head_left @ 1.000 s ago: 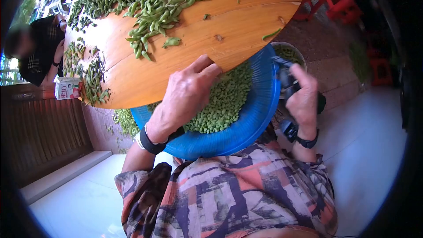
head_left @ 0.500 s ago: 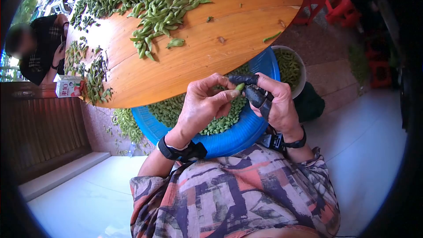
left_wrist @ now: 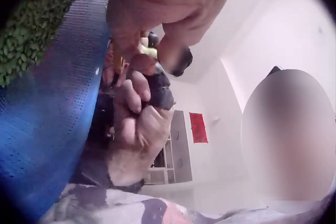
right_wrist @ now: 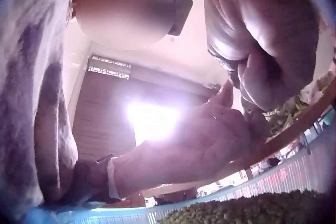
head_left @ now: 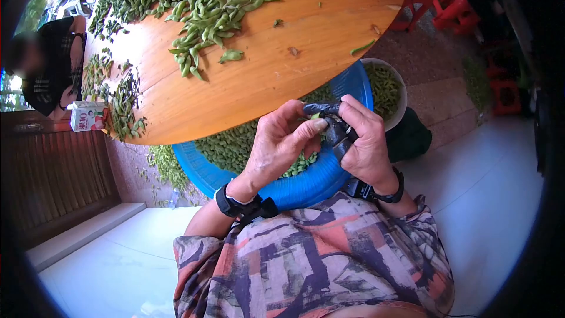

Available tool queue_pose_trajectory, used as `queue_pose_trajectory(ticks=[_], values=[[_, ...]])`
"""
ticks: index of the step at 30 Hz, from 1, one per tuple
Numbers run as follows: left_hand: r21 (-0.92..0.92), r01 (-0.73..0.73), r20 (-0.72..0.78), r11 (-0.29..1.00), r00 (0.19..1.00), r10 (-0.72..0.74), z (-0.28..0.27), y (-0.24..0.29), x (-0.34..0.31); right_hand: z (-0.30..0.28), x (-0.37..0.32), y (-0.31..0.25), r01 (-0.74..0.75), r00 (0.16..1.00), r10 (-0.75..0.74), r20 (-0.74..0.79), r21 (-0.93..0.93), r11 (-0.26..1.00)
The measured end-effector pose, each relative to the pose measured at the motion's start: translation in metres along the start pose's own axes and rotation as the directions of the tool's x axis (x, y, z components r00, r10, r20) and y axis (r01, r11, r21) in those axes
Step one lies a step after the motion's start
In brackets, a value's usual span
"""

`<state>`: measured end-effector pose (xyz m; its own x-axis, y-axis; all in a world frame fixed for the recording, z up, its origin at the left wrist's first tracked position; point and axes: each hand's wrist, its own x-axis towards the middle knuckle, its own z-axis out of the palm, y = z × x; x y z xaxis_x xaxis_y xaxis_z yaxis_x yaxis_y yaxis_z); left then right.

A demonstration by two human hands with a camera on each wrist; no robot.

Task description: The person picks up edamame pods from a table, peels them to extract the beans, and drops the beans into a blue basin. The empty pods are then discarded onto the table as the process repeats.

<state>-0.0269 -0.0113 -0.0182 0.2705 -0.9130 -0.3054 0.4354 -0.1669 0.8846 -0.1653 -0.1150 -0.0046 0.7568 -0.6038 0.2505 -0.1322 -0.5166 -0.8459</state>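
Note:
Over the blue basket (head_left: 206,171), the two hands meet around a green soybean pod (head_left: 316,116). The left hand (head_left: 276,141) pinches the pod between thumb and fingers. Black wrapping covers the thumb and index finger of the right hand (head_left: 368,138), which pinch at the pod's other end. Most of the pod is hidden by the fingers; a light green bit of it (left_wrist: 149,51) shows in the left wrist view. Shelled green beans (head_left: 226,150) fill the basket beneath the hands.
A wooden table (head_left: 259,82) overhangs the basket, bearing a large heap of pods (head_left: 206,6). A drink carton (head_left: 88,116) stands at its left edge near a seated person (head_left: 50,70). A white bucket of pods (head_left: 385,88) and red stools (head_left: 453,6) are at the right.
From apart, the left at the table edge and the right beside the basket, both hands came together at the pod. Since half a second ago, the fingers have closed further over it.

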Motion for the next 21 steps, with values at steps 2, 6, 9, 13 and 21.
queue_pose_trajectory(ticks=[2, 6, 9, 13, 21], values=[[0.206, -0.087, -0.021, 0.975, 0.995, 0.093, 0.000, -0.003, -0.002, 0.002, -0.002, 0.006, 0.008, 1.000, -0.008, -0.012, -0.031, 0.999], [0.265, -0.086, 0.038, 0.961, 0.996, 0.079, -0.007, -0.003, 0.001, 0.005, -0.002, 0.010, 0.007, 0.999, -0.006, -0.039, 0.037, 0.999], [0.159, -0.175, 0.001, 0.972, 0.984, 0.177, -0.004, -0.002, 0.002, 0.005, -0.001, 0.004, 0.032, 0.997, -0.031, -0.070, 0.013, 0.999], [-0.082, -0.164, -0.024, 0.983, 0.986, 0.163, 0.000, -0.008, 0.001, 0.008, -0.001, -0.002, 0.099, 0.984, -0.109, -0.141, -0.076, 0.992], [-0.271, -0.122, -0.047, 0.955, 0.992, 0.113, 0.006, -0.009, -0.001, 0.014, -0.003, 0.004, 0.082, 0.988, -0.094, -0.123, -0.094, 0.992]])
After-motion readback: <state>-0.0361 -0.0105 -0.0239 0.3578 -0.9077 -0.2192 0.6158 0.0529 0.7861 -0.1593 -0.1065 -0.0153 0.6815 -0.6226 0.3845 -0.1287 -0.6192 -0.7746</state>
